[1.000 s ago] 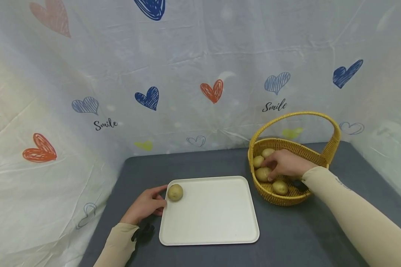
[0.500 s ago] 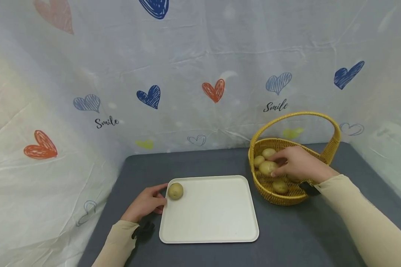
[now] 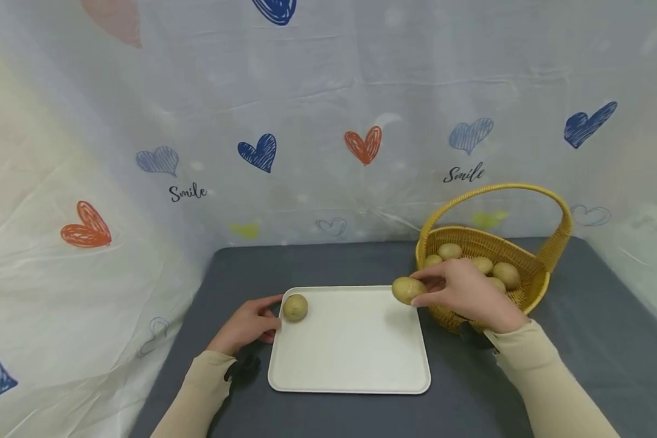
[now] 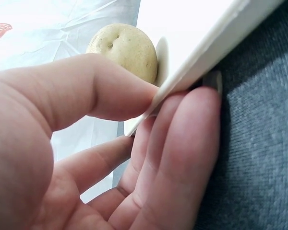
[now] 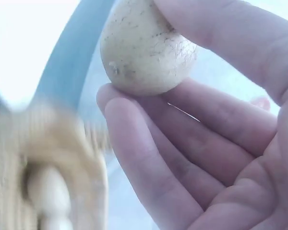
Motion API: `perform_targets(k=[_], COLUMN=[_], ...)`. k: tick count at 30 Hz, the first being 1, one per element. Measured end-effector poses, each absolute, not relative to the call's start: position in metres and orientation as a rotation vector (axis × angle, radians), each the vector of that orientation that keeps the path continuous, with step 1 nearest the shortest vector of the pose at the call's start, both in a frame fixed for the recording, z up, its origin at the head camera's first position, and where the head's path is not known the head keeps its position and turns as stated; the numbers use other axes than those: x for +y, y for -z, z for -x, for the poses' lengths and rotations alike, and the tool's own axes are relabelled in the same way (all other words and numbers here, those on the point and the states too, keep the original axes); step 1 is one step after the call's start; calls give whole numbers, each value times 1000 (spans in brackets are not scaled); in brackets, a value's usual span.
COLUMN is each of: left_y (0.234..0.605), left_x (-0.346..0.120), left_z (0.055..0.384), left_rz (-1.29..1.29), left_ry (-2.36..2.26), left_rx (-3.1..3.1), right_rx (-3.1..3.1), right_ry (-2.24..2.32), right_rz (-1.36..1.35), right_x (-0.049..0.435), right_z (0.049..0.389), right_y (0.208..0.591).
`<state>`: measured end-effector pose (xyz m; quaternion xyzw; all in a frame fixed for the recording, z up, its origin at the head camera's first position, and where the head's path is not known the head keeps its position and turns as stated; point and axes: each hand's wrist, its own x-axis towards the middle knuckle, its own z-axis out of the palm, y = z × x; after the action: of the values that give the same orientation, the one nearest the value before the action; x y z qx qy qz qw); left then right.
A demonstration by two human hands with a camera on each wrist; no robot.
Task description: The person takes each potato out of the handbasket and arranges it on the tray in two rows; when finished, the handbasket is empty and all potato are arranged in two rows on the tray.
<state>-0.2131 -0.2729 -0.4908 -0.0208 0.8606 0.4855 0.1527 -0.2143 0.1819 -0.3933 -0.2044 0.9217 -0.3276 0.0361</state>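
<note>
A potato (image 3: 408, 291) is pinched between the thumb and fingers of my right hand (image 3: 465, 291), held over the right back corner of the white tray (image 3: 350, 347). In the right wrist view this potato (image 5: 144, 52) shows brown specks on its skin. My left hand (image 3: 247, 323) grips the tray's left edge; the left wrist view has its thumb on the rim and fingers tucked beneath. Another potato (image 3: 295, 308) lies on the tray in its left back corner, close to that hand.
A yellow woven basket (image 3: 536, 286) with a tall arched handle stands right of the tray, several potatoes inside it. The dark cloth-covered table (image 3: 328, 261) ends at a white curtain (image 3: 306, 91) printed with hearts.
My right hand has gripped a potato in the basket, lifted it out and carried it left over the tray's corner. My left hand keeps its hold on the tray edge.
</note>
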Motion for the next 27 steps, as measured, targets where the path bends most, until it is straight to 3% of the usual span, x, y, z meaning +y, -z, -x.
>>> perform_targets(k=[14, 27], left_y=[493, 494], left_x=[-273, -274], left_z=[214, 214], left_rz=[38, 48], left_ry=[-1410, -1421], left_rx=[2452, 2451], right_rx=[2658, 2617], right_ry=[1133, 1122], right_rz=[648, 690], right_x=[72, 32], right_z=[253, 260], right_y=[456, 475])
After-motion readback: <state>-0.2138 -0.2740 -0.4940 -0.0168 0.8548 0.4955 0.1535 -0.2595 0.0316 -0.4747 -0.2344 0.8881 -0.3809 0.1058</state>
